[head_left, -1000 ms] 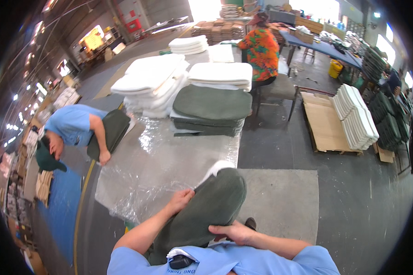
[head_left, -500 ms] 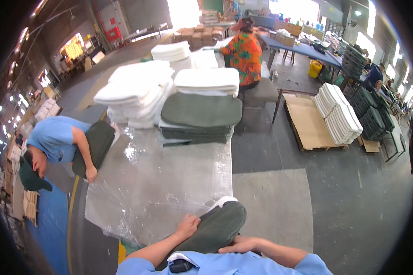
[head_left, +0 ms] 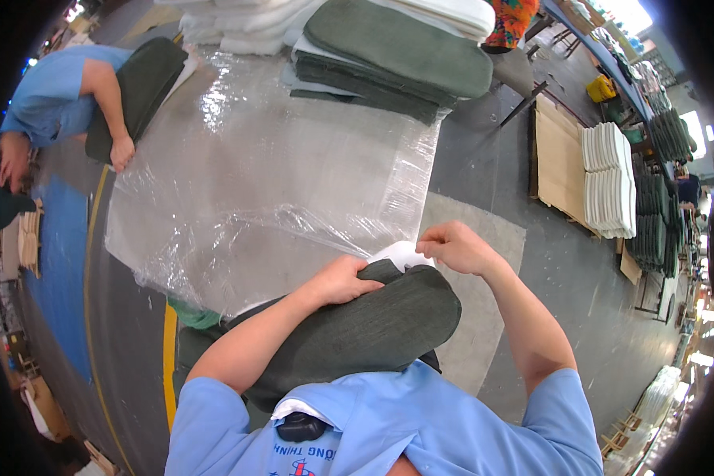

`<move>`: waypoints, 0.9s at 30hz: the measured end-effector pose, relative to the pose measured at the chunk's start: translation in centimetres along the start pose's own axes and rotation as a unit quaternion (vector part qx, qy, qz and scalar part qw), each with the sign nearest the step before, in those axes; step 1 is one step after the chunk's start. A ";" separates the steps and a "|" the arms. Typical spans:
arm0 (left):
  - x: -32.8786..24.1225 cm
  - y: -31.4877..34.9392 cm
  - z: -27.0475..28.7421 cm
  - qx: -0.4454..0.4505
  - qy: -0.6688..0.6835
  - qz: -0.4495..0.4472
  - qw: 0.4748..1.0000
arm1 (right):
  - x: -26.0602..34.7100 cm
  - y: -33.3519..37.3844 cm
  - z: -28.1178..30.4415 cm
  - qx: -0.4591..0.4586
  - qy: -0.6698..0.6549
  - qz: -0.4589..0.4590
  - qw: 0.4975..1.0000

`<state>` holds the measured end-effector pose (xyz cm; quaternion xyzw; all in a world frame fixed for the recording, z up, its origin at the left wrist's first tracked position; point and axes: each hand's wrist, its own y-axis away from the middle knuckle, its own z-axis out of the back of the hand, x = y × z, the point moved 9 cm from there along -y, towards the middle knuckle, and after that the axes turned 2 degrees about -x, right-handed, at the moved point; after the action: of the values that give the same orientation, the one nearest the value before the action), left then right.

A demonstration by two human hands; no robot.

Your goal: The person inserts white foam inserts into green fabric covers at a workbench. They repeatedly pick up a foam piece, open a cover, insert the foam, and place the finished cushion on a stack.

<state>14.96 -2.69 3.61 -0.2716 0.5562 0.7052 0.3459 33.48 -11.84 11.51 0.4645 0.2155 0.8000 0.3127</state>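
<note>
Head view, left to right. At 9 o'clock a flat blue floor strip (head_left: 63, 278) runs beside a thin yellow floor line (head_left: 95, 270). At 10 o'clock a co-worker in a light blue shirt (head_left: 51, 91) bends over a dark green rounded panel (head_left: 141, 87), one arm laid across it. The broad grey tabletop (head_left: 254, 174), wrapped in shiny, wrinkled clear plastic film, spreads from 9 to 1 o'clock, with glare on its far part. On it, at 11 o'clock, sits a stack of thick white pads (head_left: 242, 24). At 6 o'clock, just off the tabletop's near edge, a dark green, round-ended fabric cover (head_left: 357, 329) lies against the wearer's body. The left hand (head_left: 345, 282) has its fingers grasping the cover's upper edge. At 12 o'clock stands a pile of dark green rounded cushions (head_left: 397, 47). The right hand (head_left: 458, 247) has its fingers pinching the edge of a white soft sheet (head_left: 393, 255) at the cover's mouth. A pale grey floor patch (head_left: 484, 238) adjoins the darker floor (head_left: 567, 317). At 2 o'clock lies a tan cardboard sheet (head_left: 559, 159), then ribbed white stacks (head_left: 608, 182); at 3 o'clock, dark green stacks (head_left: 650, 214).
</note>
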 end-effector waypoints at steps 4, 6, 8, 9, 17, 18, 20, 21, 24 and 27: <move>-5.0 3.2 1.0 -0.204 -0.191 -0.127 0.952 | 0.1 -1.2 -1.6 0.055 0.125 0.025 0.990; -6.6 5.1 0.7 -0.300 -0.236 -0.225 0.896 | 0.9 -1.5 -1.8 0.074 0.146 0.031 0.986; -7.0 5.8 0.1 -0.317 -0.263 -0.254 0.875 | 1.7 -1.7 -2.2 0.102 0.187 0.041 0.976; -7.2 6.1 -0.2 -0.324 -0.276 -0.268 0.864 | 2.0 -1.8 -2.4 0.116 0.207 0.046 0.970; -7.7 6.9 -1.3 -0.340 -0.301 -0.306 0.836 | 1.3 -3.5 -4.3 0.195 0.232 0.042 0.952; -7.5 6.8 -1.3 -0.337 -0.299 -0.304 0.839 | 1.4 -3.5 -4.6 0.204 0.222 0.044 0.952; -7.7 6.9 -1.5 -0.339 -0.300 -0.310 0.836 | 1.2 -3.5 -5.1 0.214 0.215 0.043 0.952; -7.7 7.0 -1.5 -0.340 -0.301 -0.314 0.834 | 1.2 -3.5 -5.3 0.219 0.211 0.043 0.952; -7.8 7.0 -1.6 -0.331 -0.306 -0.311 0.837 | 0.5 -3.4 -5.7 0.231 0.152 0.020 0.961; -7.6 6.8 -1.2 -0.325 -0.282 -0.285 0.856 | -0.7 -3.2 -5.5 0.193 0.047 -0.005 0.980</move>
<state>14.26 -6.18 13.19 -0.3045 0.0716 0.7627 0.5661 29.86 -10.33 6.47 0.4774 0.3828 0.7624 0.2104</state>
